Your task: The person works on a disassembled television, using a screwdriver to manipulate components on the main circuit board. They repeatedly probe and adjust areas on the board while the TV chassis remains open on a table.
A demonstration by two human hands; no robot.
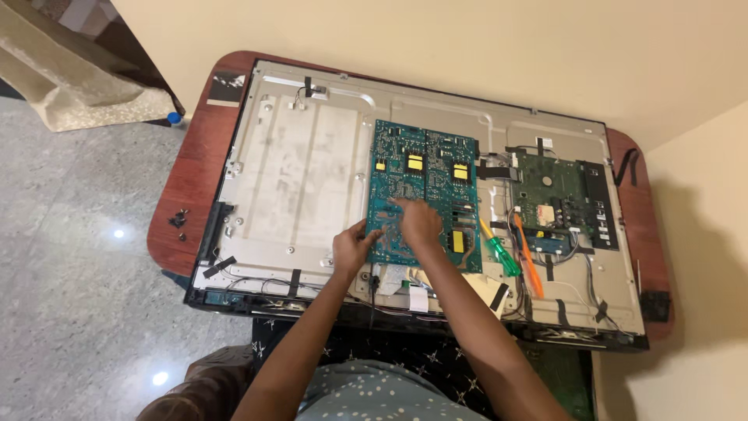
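a reddish-brown wooden table [181, 195] with rounded corners stands in a corner of cream walls [499, 47], on a speckled grey stone floor [70, 265] that shines with spots of lamp light. nearly all of the tabletop is taken by an opened flat television [296, 168] lying face down, its bare metal back plate showing. on the middle of that plate lies a teal circuit board [425, 168] with yellow labels. the left hand [352, 249] grasps the board's lower left edge, thumb and fingers closed on it; the right hand [419, 221] rests loose on the board's face, forefinger stretched out and pressing, holding nothing. just right of the board lie a green-handled screwdriver [502, 256] and an orange-handled one [530, 261], beside a smaller green board [553, 191]. a few dark screws [180, 221] sit on the table's left edge.
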